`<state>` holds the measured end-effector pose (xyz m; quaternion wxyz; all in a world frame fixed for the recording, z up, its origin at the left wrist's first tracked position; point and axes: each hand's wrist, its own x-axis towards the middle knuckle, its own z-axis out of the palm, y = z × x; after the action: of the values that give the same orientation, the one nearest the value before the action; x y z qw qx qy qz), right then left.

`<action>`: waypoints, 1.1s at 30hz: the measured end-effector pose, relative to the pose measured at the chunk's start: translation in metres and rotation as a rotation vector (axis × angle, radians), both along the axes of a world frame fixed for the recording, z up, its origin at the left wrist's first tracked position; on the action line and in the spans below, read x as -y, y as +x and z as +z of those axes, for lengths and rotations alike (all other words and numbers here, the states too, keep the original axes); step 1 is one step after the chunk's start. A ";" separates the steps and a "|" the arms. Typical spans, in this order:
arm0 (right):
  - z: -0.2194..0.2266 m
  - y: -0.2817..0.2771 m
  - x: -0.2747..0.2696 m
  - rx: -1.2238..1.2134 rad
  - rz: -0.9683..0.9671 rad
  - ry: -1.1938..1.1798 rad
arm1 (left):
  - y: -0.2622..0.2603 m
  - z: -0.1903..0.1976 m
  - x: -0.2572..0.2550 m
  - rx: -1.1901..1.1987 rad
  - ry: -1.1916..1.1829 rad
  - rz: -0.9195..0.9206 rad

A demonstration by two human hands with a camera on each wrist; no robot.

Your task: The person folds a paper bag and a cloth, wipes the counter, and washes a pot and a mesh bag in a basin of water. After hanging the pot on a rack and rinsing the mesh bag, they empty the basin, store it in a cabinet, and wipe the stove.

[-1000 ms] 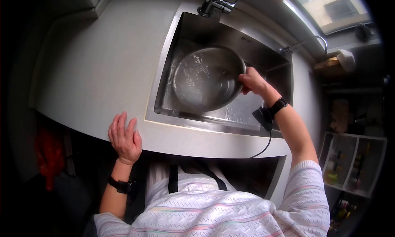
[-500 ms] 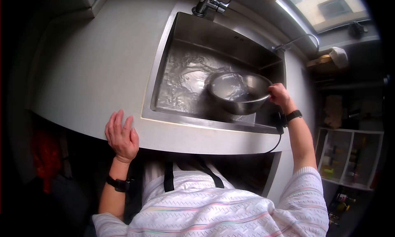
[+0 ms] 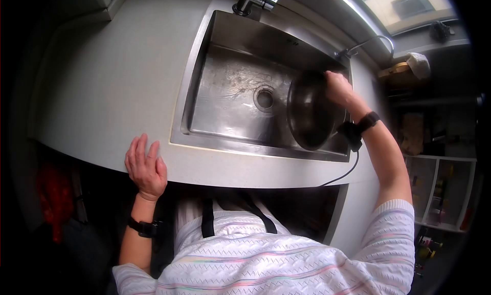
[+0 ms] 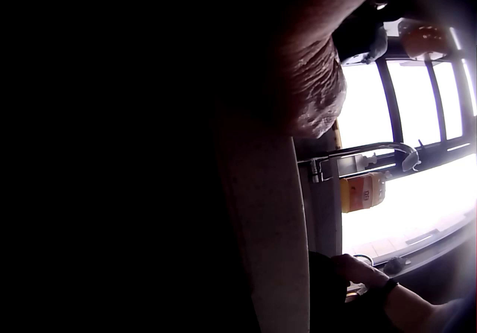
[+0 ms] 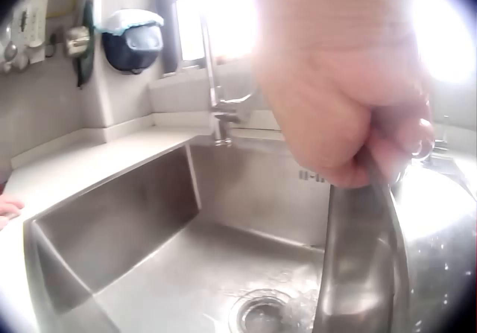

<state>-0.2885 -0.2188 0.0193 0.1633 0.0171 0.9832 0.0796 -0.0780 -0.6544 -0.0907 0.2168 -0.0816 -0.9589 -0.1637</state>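
Observation:
My right hand [image 3: 340, 89] pinches the rim of a round stainless steel basin [image 3: 307, 116] at the right side of the sink [image 3: 225, 108]. The basin stands tipped steeply, and its dark inside shows in the head view. Close up in the right wrist view, thumb and fingers [image 5: 350, 117] clasp the metal rim, with the basin's wall [image 5: 358, 266] hanging below. Shallow water lies over the sink floor around the round drain [image 3: 265, 98]. My left hand [image 3: 147, 167] rests on the counter's front edge with its fingers loosely extended, holding nothing.
A chrome faucet [image 3: 250, 2] rises behind the sink's back left corner, and a thin curved spout [image 3: 378, 40] stands at the back right. The pale counter [image 3: 117, 75] stretches left of the sink. A cable [image 3: 348, 175] hangs from the right wrist over the front edge.
The basin, full of water a second ago at the sink's middle, has moved right and been tipped over. Water has spread and drained down, uncovering the drain. My left hand stays on the counter.

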 end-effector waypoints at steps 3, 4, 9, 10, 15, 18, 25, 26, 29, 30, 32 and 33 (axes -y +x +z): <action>0.003 -0.004 0.026 0.036 0.114 0.089 | 0.001 -0.001 0.000 0.000 -0.005 0.002; 0.007 -0.006 0.032 0.041 0.136 0.134 | 0.000 -0.001 0.000 0.005 0.001 0.005; 0.002 -0.023 0.018 0.025 0.198 0.188 | 0.000 -0.001 0.001 0.008 0.006 0.027; 0.004 -0.024 0.013 -0.010 0.222 0.104 | 0.000 0.000 0.000 0.009 0.017 0.026; -0.034 -0.028 -0.034 0.059 -0.061 -0.780 | -0.002 0.003 -0.001 0.023 0.020 0.043; -0.099 -0.013 -0.031 0.267 -0.332 -0.978 | -0.002 0.004 0.000 0.041 -0.004 0.047; -0.190 -0.006 -0.017 0.478 -0.729 -1.039 | -0.003 0.005 0.001 0.097 0.000 0.024; -0.192 -0.007 -0.015 0.549 -0.801 -1.048 | -0.002 0.004 0.001 0.101 -0.003 0.025; -0.181 -0.005 0.004 0.585 -0.865 -1.087 | -0.002 0.002 0.001 0.088 0.010 0.019; -0.170 -0.002 0.010 0.546 -0.863 -1.119 | -0.002 0.003 0.001 0.083 0.004 0.015; -0.141 0.000 0.014 0.453 -0.750 -1.097 | -0.003 0.004 0.000 0.085 0.006 0.020; -0.130 0.001 0.012 0.369 -0.636 -1.060 | -0.003 0.004 0.000 0.079 0.007 0.008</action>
<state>-0.2877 -0.2307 -0.1104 0.3317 0.2109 0.7918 -0.4675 -0.0806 -0.6542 -0.0869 0.1799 -0.0704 -0.9664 -0.1694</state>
